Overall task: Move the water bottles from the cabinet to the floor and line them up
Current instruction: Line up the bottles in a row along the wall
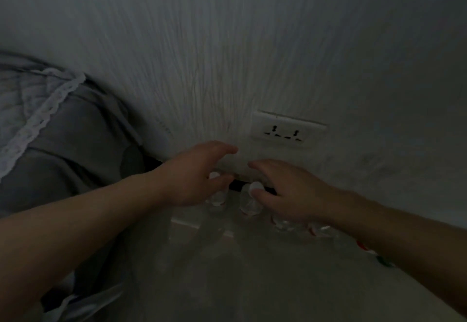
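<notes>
We see our left hand point(194, 175) and right hand point(285, 195) bare, with left forearm point(88, 220) and right forearm point(404, 235) bare to the frame's edge.

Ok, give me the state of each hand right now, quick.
Left hand: open, fingers spread over a clear plastic water bottle with a white cap, no grip visible.
Right hand: open, thumb against the neighbouring bottle's white cap.

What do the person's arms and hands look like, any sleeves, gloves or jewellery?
The left forearm and right forearm are bare to the frame edge. The left hand and right hand wear no gloves; no watch, ring or bracelet shows in this dim picture.
</notes>
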